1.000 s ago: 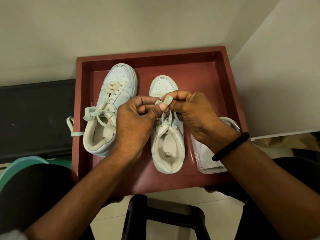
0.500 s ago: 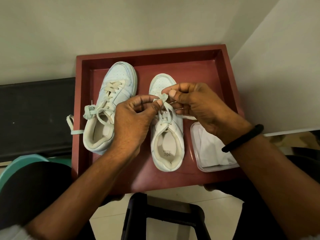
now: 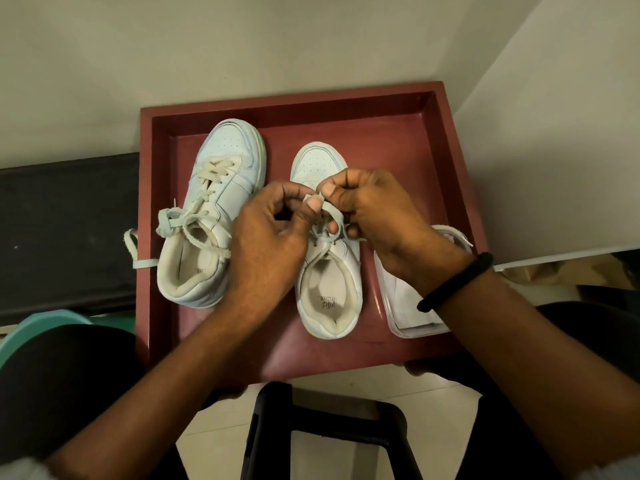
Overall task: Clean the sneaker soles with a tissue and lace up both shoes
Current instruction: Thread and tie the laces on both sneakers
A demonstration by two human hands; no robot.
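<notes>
Two white sneakers stand side by side, toes away from me, in a dark red tray. The left sneaker has its lace tied in a bow, and one loose end hangs over the tray's left rim. Over the right sneaker my left hand pinches a loop of its pale lace between thumb and forefinger. My right hand pinches the same lace just to the right, its fingers curled around the strand. Both hands hide the shoe's eyelets.
A clear plastic box with white tissues lies in the tray's right front corner, partly under my right wrist. A black bench runs along the left, a teal stool sits at lower left, and a black stand is below the tray.
Both hands stay over the right sneaker and keep working its lace. My right hand has drawn back in close to the left hand, covering part of the tissue box again.
</notes>
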